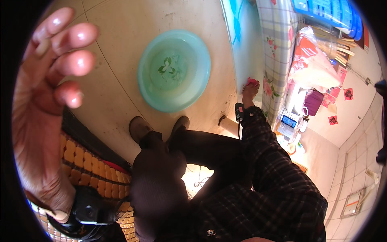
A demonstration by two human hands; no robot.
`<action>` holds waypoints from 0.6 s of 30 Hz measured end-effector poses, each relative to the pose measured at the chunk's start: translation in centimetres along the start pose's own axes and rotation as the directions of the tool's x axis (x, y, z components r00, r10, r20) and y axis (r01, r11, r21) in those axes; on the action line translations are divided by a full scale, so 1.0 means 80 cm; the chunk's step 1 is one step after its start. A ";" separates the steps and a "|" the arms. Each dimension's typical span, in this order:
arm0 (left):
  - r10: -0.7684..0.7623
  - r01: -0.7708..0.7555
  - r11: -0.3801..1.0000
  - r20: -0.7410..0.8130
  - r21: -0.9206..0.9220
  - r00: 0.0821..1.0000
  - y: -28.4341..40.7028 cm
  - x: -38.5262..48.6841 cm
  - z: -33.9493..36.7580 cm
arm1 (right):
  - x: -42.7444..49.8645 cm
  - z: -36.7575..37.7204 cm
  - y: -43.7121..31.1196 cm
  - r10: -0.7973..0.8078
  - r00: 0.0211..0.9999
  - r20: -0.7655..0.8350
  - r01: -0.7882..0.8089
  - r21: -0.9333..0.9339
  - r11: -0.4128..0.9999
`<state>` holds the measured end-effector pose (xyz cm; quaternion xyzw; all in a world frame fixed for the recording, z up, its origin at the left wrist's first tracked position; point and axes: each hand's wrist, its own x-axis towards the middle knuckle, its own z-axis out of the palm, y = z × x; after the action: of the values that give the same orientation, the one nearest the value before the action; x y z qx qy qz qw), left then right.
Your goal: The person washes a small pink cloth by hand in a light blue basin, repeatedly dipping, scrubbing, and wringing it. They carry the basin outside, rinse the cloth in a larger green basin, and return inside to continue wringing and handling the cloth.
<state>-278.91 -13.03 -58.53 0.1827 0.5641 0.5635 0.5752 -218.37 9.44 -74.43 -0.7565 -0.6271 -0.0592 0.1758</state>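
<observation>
My left hand (45,106) is raised close to the camera at the left, palm showing, fingers slightly bent and apart with nothing in them. At the right, my right hand (250,92) grips a crumpled pink-red cloth (251,82) against a pale blue panel (248,54) with a bright blue leaf pattern. The panel stands below a plaid, flowered tablecloth (276,45). On the floor (112,27) in front of my feet sits a light green-blue plastic basin (193,90) with a leaf print at its bottom. It seems to hold some clear water.
A bamboo-tile seat mat (87,163) lies beside my leg at the lower left. Along the right stand a blue plastic container (332,15), a red-and-white plastic bag (314,63), a bundle of wooden sticks (338,51) and a lit laptop (287,125). A pale cylindrical leg (228,126) meets the floor.
</observation>
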 end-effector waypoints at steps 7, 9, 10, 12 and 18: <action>-0.043 0.044 0.998 0.041 -0.037 0.998 -0.009 0.005 -0.001 | 0.101 0.051 0.020 0.106 0.994 -0.023 -0.108 -0.210 0.972; -0.049 0.052 0.997 0.058 -0.054 0.997 -0.012 0.006 -0.001 | 0.136 0.074 0.007 -0.054 0.998 -0.037 0.058 0.107 0.993; -0.048 0.053 0.996 0.075 -0.068 0.996 -0.012 0.008 -0.001 | 0.149 0.084 -0.007 -0.110 0.992 -0.055 0.119 0.206 0.971; -0.018 0.037 0.993 0.172 -0.110 0.985 -0.013 0.011 0.000 | 0.177 0.104 -0.061 -0.244 0.965 -0.102 0.262 0.252 0.932; -0.125 0.107 0.988 -0.165 -0.115 0.978 -0.008 0.004 0.033 | 0.174 0.122 -0.283 -0.329 0.939 0.096 0.314 0.142 0.939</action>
<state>-276.45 -11.81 -58.45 0.0697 0.5908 0.5713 0.5654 -238.75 29.13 -74.82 -0.6334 -0.7542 -0.0031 0.1731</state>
